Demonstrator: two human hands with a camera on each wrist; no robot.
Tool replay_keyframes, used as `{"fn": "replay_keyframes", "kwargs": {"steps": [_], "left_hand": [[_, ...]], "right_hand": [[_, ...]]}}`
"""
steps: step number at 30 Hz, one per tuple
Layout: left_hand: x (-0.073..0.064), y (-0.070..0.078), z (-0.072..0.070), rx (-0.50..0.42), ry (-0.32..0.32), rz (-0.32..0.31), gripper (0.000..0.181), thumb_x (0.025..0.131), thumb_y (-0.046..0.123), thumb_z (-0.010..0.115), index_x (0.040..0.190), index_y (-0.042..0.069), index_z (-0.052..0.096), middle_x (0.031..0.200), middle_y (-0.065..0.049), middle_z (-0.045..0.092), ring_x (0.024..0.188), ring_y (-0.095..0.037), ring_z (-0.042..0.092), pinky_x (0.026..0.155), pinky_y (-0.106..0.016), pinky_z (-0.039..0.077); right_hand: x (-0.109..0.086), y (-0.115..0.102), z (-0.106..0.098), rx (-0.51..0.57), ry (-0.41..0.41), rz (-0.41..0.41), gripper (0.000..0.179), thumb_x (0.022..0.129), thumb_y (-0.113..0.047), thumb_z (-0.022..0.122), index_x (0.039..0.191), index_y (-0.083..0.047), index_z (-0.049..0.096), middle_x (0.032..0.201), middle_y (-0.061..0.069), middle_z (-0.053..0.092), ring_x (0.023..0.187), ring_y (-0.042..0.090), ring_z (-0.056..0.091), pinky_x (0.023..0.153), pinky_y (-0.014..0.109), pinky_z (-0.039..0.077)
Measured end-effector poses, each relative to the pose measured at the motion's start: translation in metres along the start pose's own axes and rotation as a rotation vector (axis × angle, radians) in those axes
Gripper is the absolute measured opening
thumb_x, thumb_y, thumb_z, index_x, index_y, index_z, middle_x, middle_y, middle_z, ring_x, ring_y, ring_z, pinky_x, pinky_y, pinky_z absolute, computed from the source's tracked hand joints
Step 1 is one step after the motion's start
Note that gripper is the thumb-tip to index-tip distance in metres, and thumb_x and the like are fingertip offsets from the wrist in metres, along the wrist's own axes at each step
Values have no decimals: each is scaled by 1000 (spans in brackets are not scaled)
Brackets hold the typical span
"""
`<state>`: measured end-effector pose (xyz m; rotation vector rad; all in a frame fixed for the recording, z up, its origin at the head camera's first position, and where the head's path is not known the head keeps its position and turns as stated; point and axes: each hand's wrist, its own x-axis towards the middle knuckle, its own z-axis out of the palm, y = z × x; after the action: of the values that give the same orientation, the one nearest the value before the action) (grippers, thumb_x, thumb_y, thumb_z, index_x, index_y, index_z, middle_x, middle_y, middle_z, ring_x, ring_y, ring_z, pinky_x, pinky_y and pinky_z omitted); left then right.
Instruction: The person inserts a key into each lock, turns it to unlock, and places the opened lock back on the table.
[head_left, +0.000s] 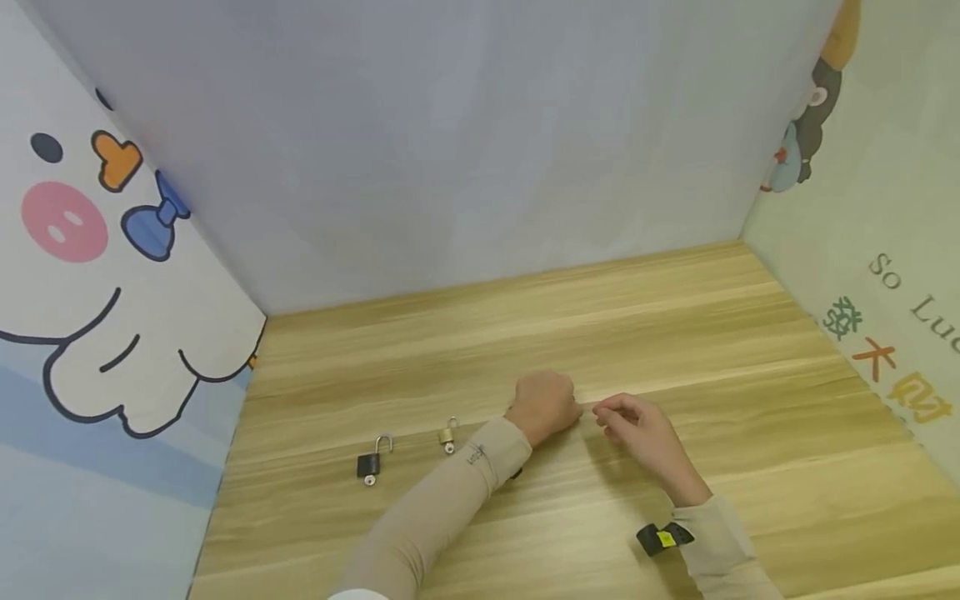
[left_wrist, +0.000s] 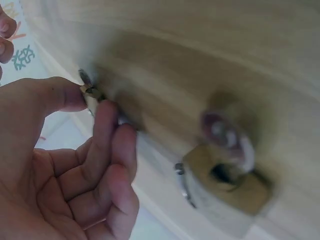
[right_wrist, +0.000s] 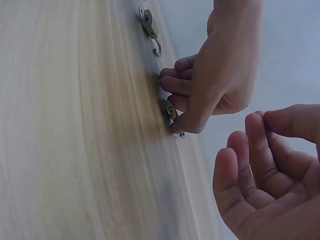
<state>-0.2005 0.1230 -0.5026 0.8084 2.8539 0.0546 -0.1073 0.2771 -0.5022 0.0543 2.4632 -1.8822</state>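
Note:
My left hand (head_left: 545,406) pinches a small brass-faced padlock (left_wrist: 92,97) between thumb and fingers, low over the table; the hand hides it in the head view. A round metal piece shows at the end of this padlock. Just to the right, my right hand (head_left: 640,433) hovers with its fingers loosely bent, thumb and index fingertips meeting and nothing visible between them. Left of the hands lie a brass padlock (head_left: 447,436) and, farther left, a black padlock (head_left: 368,466). Both have raised, open shackles and a round key head at the bottom.
The wood-grain table (head_left: 450,354) meets a plain pale wall (head_left: 465,150) at the back. A cartoon-printed panel (head_left: 90,292) stands on the left, and a panel with lettering (head_left: 862,275) on the right. A black strap with a yellow patch (head_left: 665,539) sits at my right wrist.

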Motion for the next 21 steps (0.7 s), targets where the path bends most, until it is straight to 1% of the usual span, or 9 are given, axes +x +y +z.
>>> {"fn": "replay_keyframes", "kwargs": {"steps": [4,9,13,18,21], "left_hand": [[-1,1,-3,30,26,23,47,93,28,65,56,18,39,47,7,29,40,-6,24,36,-21,27],[-2,-1,-5,38,19,15,44,94,27,65,59,18,41,52,6,33,42,-6,28,37,-21,30],[-3,-6,-2,11,24,18,42,94,24,65,60,17,41,53,6,33,42,-6,28,36,-20,28],[-3,-8,1,-25,55,63,42,92,17,63,58,17,39,49,6,30,40,-5,23,35,-18,23],[-4,-9,1,-53,46,76,41,92,16,63,58,17,40,49,6,31,40,-5,24,36,-18,24]], "right_hand": [[1,-3,3,14,-1,-2,23,100,-12,62,109,8,67,98,20,68,81,28,65,68,31,55],[3,-3,7,18,-6,17,24,100,-14,62,108,8,66,98,23,67,81,30,65,68,31,54],[6,-2,10,10,-13,23,25,101,-16,61,108,8,66,99,22,68,83,32,65,69,32,55],[7,-1,11,15,-18,24,25,101,-15,61,108,8,66,99,22,67,85,33,65,70,34,56],[7,-1,10,13,-21,19,24,101,-14,61,107,8,66,99,22,67,85,32,65,70,34,56]]}}
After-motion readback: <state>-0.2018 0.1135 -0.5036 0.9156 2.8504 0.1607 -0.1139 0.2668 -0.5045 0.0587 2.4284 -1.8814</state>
